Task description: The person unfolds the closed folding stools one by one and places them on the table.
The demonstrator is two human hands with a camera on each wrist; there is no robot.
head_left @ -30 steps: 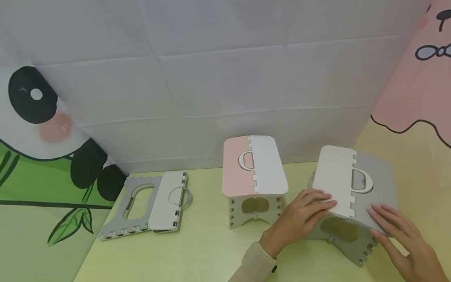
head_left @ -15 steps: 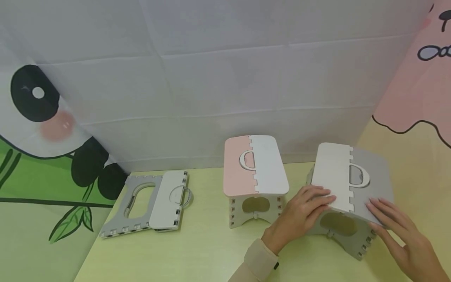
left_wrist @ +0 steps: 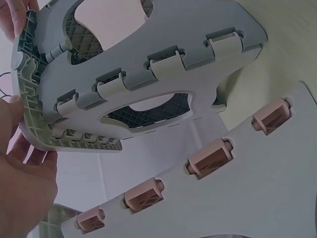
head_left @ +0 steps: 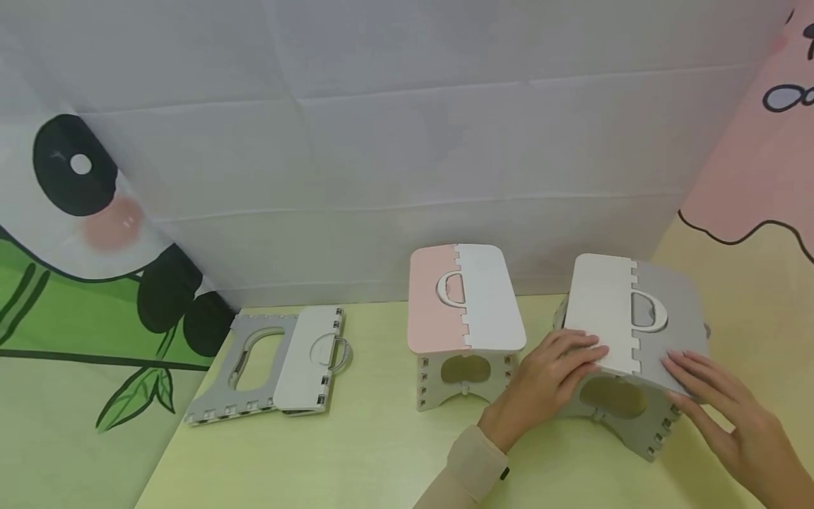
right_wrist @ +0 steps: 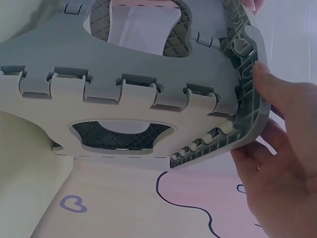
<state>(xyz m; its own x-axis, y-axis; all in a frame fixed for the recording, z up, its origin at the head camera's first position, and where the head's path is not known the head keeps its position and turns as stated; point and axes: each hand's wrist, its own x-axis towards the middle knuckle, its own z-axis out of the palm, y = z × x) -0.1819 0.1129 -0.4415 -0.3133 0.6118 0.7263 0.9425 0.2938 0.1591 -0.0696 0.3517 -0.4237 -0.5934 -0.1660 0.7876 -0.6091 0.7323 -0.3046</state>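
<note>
1. Grey and white plastic in my grasp now: the grey-topped stool (head_left: 600, 304) stands opened out at the right of the desk (head_left: 356, 452), turned askew.
2. Left hand (head_left: 543, 385) gripping the white half's front edge, fingers over the top, thumb at the rim; right hand (head_left: 738, 417) pinching the grey half near its corner.
3. One hand either side of the toothed seam (head_left: 635, 350): looks like a grip for steadying both halves evenly.
4. Smooth seat panels on top, rounded corners, a D-shaped handle (head_left: 664, 312); underneath, a ribbed rim (right_wrist: 247, 101) and chunky interlocking hinges (right_wrist: 136, 94).
5. Just left, the pink stool (head_left: 490, 297) stands upright too, apparently set apart for elbow room.
6. Farther left, the folded stool (head_left: 305, 360) lies flat, its wide oval opening facing up; folded, it probably sits steadiest that way.
7. Behind everything, creased pale cloth (head_left: 407, 155), soft against all this hard plastic.
</note>
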